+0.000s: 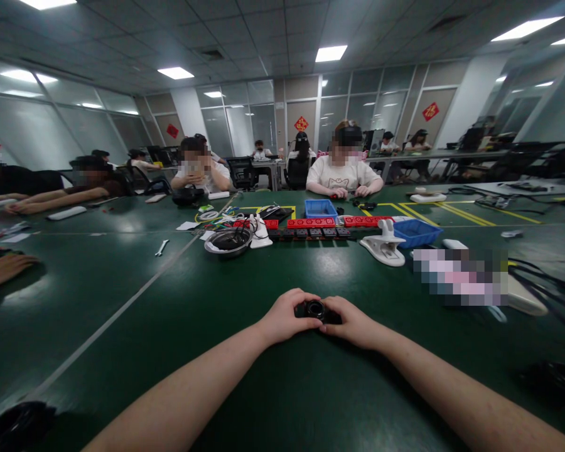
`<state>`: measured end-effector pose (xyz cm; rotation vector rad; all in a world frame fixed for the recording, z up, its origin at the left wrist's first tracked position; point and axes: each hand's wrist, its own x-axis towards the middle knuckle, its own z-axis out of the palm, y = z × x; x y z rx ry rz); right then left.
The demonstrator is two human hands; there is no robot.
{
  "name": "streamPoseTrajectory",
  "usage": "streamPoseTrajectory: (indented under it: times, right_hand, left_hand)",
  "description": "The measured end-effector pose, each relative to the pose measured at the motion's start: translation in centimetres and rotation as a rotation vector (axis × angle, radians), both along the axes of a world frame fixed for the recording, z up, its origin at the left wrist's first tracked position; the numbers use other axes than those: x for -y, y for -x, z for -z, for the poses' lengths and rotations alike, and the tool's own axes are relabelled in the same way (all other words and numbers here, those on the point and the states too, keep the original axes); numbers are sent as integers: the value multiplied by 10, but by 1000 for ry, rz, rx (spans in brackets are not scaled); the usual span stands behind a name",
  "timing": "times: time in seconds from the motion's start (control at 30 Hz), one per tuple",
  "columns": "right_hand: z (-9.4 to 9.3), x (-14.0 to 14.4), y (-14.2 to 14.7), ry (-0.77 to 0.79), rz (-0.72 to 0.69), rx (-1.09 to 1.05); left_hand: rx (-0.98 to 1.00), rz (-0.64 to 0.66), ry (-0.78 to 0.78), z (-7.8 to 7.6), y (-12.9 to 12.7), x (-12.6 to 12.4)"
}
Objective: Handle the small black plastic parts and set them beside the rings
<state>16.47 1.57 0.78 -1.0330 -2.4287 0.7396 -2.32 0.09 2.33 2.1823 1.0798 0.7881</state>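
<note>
A: Left hand (286,317) state?

B: Curled around the left side of a small black ring part (315,309), fingers closed on it, thumb on top. Resting on the green table (122,301).

A: Right hand (353,321)?

B: Same, mirrored. Fingers closed on the right side of the part, thumb near the rim. Both hands touching each other's fingertips around it.

A: Position of the part?

B: Pinched between the fingertips of both hands, low over or on the table; cannot tell which. Round opening facing up. Finer detail too small to read.

A: Beyond the fingers?

B: Straight ahead, well apart: row of red blocks (311,223) with black blocks (311,233) just in front. Ahead and left of the fingers: metal bowl (228,242) with dark contents, wrench (161,247) further left. Ahead and right: white clamp (385,247), blue tray (417,232) behind it; second blue bin (321,208) past the red row. Right of the fingers: blurred patch, black cables (541,276) beyond.

A: Other people?

B: Seated person in a white shirt (343,174) across the table, hands on the top. Another person's hand (4,267) flat on the table far left. More people seated along the left side.
</note>
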Motion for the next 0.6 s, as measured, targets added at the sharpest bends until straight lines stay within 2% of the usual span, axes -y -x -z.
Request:
streamPoseTrajectory:
  times: [0.17,0.3,0.4,0.47,0.53,0.6]
  right_hand:
    - [3,-1,1,11,30,-22]
    - [11,1,8,11,219,-2]
    - [16,6,16,-73,371,54]
    - [16,10,20,-130,419,75]
    - [13,12,21,-157,385,49]
    - [8,12,18,-149,269,18]
  left_hand:
    - [-3,-32,18,-1,-4,3]
    - [-11,-167,-7,4,-12,7]
    - [-15,-281,-53,8,-16,9]
    - [-10,-306,-67,8,-17,10]
    - [-4,-265,-44,7,-15,10]
    - [-2,-171,1,5,-11,9]
